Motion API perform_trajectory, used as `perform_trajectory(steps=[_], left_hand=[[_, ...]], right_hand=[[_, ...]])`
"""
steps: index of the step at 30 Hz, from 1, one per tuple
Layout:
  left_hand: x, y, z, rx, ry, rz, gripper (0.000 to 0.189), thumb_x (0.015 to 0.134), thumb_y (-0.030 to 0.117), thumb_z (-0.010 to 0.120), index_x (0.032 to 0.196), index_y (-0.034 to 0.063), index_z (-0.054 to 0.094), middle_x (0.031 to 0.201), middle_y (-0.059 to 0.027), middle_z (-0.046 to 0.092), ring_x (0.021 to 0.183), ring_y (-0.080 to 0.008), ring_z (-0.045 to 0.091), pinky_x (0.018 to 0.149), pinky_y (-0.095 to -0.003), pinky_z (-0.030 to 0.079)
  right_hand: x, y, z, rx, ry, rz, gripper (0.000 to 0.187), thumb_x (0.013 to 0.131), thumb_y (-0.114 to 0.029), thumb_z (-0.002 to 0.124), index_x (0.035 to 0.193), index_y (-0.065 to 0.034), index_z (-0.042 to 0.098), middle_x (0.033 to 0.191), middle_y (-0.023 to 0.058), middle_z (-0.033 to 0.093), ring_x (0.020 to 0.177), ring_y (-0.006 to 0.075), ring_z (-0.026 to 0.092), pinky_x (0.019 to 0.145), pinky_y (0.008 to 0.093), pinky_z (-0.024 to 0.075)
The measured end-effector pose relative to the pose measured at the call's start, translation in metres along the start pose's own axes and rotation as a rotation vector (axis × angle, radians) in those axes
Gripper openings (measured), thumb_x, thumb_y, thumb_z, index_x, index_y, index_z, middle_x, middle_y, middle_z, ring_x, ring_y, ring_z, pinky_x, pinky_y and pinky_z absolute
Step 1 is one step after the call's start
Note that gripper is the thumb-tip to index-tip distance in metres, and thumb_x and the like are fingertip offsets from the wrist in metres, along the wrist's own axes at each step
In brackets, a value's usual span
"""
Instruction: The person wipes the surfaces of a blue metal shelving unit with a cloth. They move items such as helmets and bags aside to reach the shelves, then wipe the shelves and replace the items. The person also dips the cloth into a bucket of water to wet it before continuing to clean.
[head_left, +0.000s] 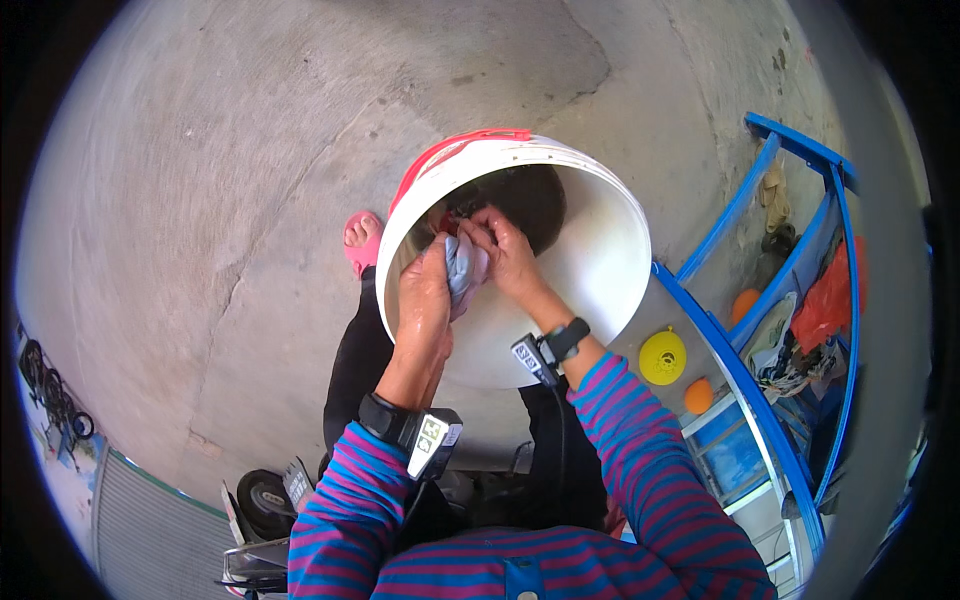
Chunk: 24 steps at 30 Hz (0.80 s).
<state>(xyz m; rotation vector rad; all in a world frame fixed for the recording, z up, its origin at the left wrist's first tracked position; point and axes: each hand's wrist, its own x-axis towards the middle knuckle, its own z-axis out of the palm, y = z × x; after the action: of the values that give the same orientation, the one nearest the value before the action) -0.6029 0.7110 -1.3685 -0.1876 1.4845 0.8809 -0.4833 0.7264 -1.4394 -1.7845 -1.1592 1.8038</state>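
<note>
A white plastic bucket (592, 285) with a red handle (442, 154) stands between my legs, its mouth facing me. Dark liquid (536, 206) lies at its bottom. Inside the rim, my left hand (424, 292) grips a wet, bunched grey-and-pink cloth (466, 266). My right hand (510, 251) pinches the far end of the same cloth, its fingers close to the left thumb. Something dark red (448, 223) shows just beyond the fingers; I cannot tell what it is. Both hands look wet.
To the right stands a blue metal frame (720, 337), with a red plastic bag (829, 300) and other bags behind it. A yellow balloon (663, 358) and an orange balloon (698, 396) lie beside it. Concrete floor (225, 187) surrounds the bucket. A wheeled object (262, 499) is behind me at left.
</note>
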Motion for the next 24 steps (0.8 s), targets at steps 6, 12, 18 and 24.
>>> perform_trajectory(steps=[6,12,18,24], left_hand=[[-0.015,0.022,-0.002,0.254,-0.030,0.209,0.041,0.097,0.031,0.055,0.063,0.0071,0.051,0.060,0.0056,0.047,0.056,-0.0031,0.038,0.049,-0.0222,0.031],[-0.024,0.029,-0.013,0.690,-0.099,0.614,0.034,0.080,0.021,0.075,0.070,-0.0050,0.055,0.077,-0.0095,0.052,0.072,-0.0169,0.051,0.064,-0.0288,0.040],[-0.023,0.034,-0.015,0.706,-0.118,0.485,0.026,0.085,0.020,0.069,0.085,-0.0057,0.065,0.090,-0.0126,0.062,0.080,-0.0180,0.058,0.074,-0.0296,0.046],[-0.019,0.017,-0.010,0.418,-0.094,0.287,0.031,0.096,0.023,0.058,0.082,-0.0035,0.062,0.070,0.0010,0.059,0.065,-0.0041,0.050,0.059,-0.0210,0.042]], right_hand=[[0.045,0.101,-0.017,-0.187,0.005,0.269,0.056,0.093,-0.054,0.046,0.131,-0.0136,0.048,0.128,0.0110,0.047,0.116,0.0280,0.051,0.091,0.0478,0.0449],[0.066,0.187,0.040,-0.521,-0.255,-0.019,0.055,0.093,-0.046,0.042,0.131,-0.0080,0.051,0.137,0.0262,0.044,0.123,0.0426,0.044,0.105,0.0473,0.0332],[0.057,0.223,0.071,0.098,-0.316,0.289,0.057,0.089,-0.041,0.051,0.129,-0.0010,0.052,0.127,0.0243,0.055,0.118,0.0344,0.053,0.096,0.0426,0.0412],[0.037,0.146,-0.015,0.077,-0.139,0.341,0.031,0.074,-0.013,0.065,0.105,-0.0117,0.065,0.089,0.0049,0.064,0.072,0.0188,0.057,0.055,0.0327,0.0458]])
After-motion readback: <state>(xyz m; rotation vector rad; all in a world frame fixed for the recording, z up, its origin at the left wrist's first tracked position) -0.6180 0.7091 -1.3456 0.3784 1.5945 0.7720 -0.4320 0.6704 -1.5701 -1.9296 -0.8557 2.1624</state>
